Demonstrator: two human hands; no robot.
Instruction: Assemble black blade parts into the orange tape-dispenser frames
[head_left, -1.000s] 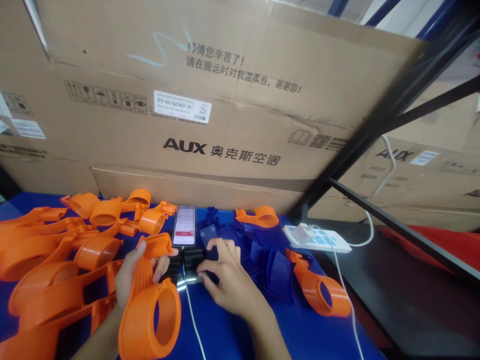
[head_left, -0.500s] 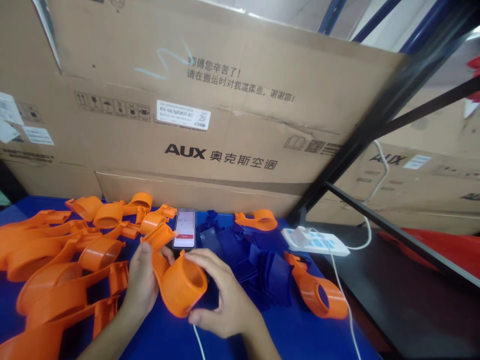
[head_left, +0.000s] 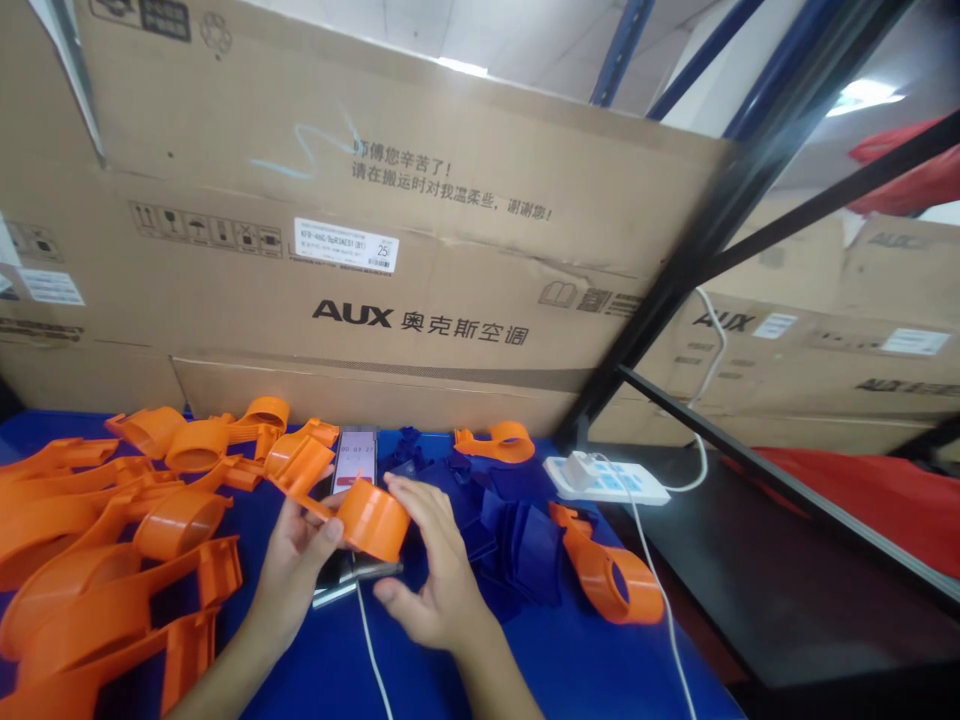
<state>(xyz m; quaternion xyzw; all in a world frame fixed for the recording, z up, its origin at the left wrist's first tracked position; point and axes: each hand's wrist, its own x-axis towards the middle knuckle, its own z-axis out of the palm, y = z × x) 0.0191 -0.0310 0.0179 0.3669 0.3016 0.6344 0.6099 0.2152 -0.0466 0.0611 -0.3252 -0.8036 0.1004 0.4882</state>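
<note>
My left hand (head_left: 296, 550) grips an orange plastic ring with a clip-ended arm (head_left: 375, 520), thumb and fingers pinching it where the arm meets the ring. On the ring's other side is my right hand (head_left: 439, 570). Its fingertips rest at or very near the rim, and its thumb stands away below. Behind the held piece, a phone (head_left: 356, 452) shows a running timer. Under the ring lies a flat dark and silver object (head_left: 337, 590), partly hidden, with a white cable (head_left: 373, 650) running from it.
Several similar orange pieces (head_left: 82, 590) are heaped on the left of the blue table (head_left: 600, 680). Dark blue flat pieces (head_left: 525, 550) lie in the middle. A white power strip (head_left: 607, 480) and another orange piece (head_left: 619, 575) are at right. A large cardboard box (head_left: 420, 260) stands behind.
The held ring has turned so its outer wall shows more and its opening less. My right thumb has come off its lower edge. The whole view has shifted slightly.
</note>
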